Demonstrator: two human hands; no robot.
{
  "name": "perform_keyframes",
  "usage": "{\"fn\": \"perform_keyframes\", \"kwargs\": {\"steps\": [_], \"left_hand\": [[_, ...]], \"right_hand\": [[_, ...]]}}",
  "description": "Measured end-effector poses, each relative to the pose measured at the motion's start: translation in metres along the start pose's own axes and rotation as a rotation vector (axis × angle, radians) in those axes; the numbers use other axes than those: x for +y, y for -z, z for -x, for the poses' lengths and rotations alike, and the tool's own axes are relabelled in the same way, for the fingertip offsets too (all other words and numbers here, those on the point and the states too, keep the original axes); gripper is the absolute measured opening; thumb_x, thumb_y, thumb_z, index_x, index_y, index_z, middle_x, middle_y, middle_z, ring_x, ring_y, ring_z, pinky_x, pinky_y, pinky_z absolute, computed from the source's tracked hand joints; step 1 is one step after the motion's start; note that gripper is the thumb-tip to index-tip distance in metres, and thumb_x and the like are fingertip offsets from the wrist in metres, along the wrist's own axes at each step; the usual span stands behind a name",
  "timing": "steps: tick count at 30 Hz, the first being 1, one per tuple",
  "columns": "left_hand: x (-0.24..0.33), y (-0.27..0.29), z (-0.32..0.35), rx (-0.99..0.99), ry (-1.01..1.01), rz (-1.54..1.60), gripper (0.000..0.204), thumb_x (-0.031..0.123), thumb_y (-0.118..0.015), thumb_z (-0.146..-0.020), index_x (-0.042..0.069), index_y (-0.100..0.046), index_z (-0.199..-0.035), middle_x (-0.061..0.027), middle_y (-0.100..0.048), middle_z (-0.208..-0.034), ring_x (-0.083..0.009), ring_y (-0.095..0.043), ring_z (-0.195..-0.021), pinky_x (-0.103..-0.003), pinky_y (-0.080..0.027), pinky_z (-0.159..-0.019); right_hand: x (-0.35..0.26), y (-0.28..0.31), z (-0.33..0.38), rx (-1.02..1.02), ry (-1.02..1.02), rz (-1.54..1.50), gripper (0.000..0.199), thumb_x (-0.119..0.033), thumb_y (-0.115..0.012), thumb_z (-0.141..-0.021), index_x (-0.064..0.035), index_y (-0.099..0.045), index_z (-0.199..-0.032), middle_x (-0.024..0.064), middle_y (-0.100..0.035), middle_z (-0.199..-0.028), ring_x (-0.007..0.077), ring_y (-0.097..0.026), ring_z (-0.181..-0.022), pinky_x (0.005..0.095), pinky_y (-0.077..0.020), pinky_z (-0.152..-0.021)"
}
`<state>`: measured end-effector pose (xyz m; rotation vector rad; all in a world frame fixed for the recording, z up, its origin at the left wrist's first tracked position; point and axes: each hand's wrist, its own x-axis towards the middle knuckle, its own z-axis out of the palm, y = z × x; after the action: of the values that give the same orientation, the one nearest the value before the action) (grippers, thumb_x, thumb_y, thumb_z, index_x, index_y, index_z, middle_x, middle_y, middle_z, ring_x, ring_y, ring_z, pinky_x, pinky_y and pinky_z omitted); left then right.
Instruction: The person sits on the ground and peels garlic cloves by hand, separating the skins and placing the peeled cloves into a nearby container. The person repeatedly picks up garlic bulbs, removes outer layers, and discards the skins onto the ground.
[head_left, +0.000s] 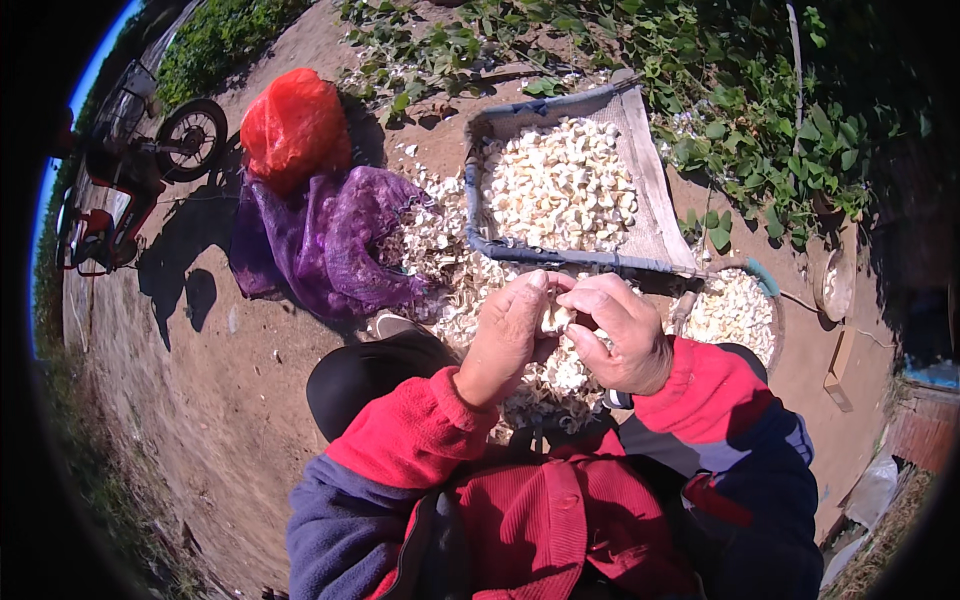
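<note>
My left hand [505, 335] and my right hand [625, 335] meet over my lap, fingers pinched around a small whitish piece of garlic [555, 318]. Fingers partly cover it, so its full shape is hidden. Below and around the hands, papery garlic skins [560, 385] lie heaped on the ground. Just beyond, a square, shallow tray with a blue-wrapped rim [570, 258] holds many pale garlic cloves [560, 185]. To the right of my right hand, a round basket with a teal-wrapped edge [764, 276] contains smaller whitish pieces [728, 312].
A purple mesh sack [335, 240] slumps at the left, with a red plastic bag [295, 130] behind it. Farther left stands a red three-wheeled or two-wheeled vehicle [120, 205]. Leafy vines [740, 130] border the far side. A wooden block [840, 368] lies right.
</note>
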<state>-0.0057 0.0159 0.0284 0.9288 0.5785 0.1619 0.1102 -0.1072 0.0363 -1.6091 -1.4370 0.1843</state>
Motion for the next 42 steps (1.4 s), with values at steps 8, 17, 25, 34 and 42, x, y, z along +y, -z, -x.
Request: {"fn": "perform_keyframes", "kwargs": {"steps": [8, 17, 25, 34, 42], "left_hand": [[-0.014, 0.000, -0.008, 0.029, -0.256, -0.203, 0.035, 0.029, -0.044, -0.105, 0.002, -0.065, -0.109, 0.0057, -0.046, -0.061, -0.0023, -0.041, -0.052, -0.021, -0.035, -0.047], [-0.017, 0.008, -0.011, -0.076, 0.246, 0.190, 0.050, 0.053, -0.043, -0.099, 0.007, -0.059, -0.109, -0.0007, -0.057, -0.071, -0.0077, -0.041, -0.044, -0.022, -0.032, -0.041], [-0.017, 0.020, -0.010, -0.200, 0.442, 0.484, 0.041, 0.050, -0.047, -0.098, 0.012, -0.056, -0.112, -0.0017, -0.058, -0.072, -0.0117, -0.046, -0.046, -0.025, -0.034, -0.042], [-0.012, 0.010, -0.008, -0.357, 0.056, 0.312, 0.036, 0.034, -0.049, -0.100, 0.008, -0.044, -0.123, -0.0085, -0.059, -0.101, -0.0177, -0.059, -0.076, -0.029, -0.045, -0.061], [-0.011, 0.010, -0.009, -0.336, -0.101, 0.056, 0.033, 0.020, -0.058, -0.098, 0.007, -0.045, -0.125, -0.0044, -0.060, -0.096, -0.0117, -0.058, -0.079, -0.023, -0.046, -0.060]], "right_hand": [[0.003, -0.006, 0.009, -0.047, 0.071, 0.148, 0.029, 0.007, -0.060, -0.075, 0.0034, -0.058, -0.104, 0.0185, -0.057, -0.097, 0.0326, -0.063, -0.077, 0.0366, -0.0519, -0.063], [0.005, -0.011, 0.006, -0.005, 0.057, 0.010, 0.024, 0.007, -0.059, -0.074, 0.0029, -0.055, -0.098, 0.0161, -0.052, -0.090, 0.0334, -0.060, -0.076, 0.0376, -0.0514, -0.065], [0.007, -0.007, 0.004, -0.050, -0.091, -0.116, 0.021, 0.007, -0.057, -0.076, 0.0010, -0.055, -0.096, 0.0168, -0.054, -0.086, 0.0370, -0.060, -0.076, 0.0399, -0.0508, -0.067], [0.010, 0.001, 0.004, 0.081, -0.470, -0.666, 0.007, 0.003, -0.061, -0.089, 0.0034, -0.058, -0.095, 0.0087, -0.061, -0.090, 0.0150, -0.067, -0.062, 0.0250, -0.0546, -0.054], [0.009, 0.013, -0.002, 0.085, -0.555, -0.585, 0.010, -0.003, -0.070, -0.084, -0.0028, -0.060, -0.085, 0.0015, -0.056, -0.081, 0.0076, -0.057, -0.066, 0.0227, -0.0453, -0.058]]}}
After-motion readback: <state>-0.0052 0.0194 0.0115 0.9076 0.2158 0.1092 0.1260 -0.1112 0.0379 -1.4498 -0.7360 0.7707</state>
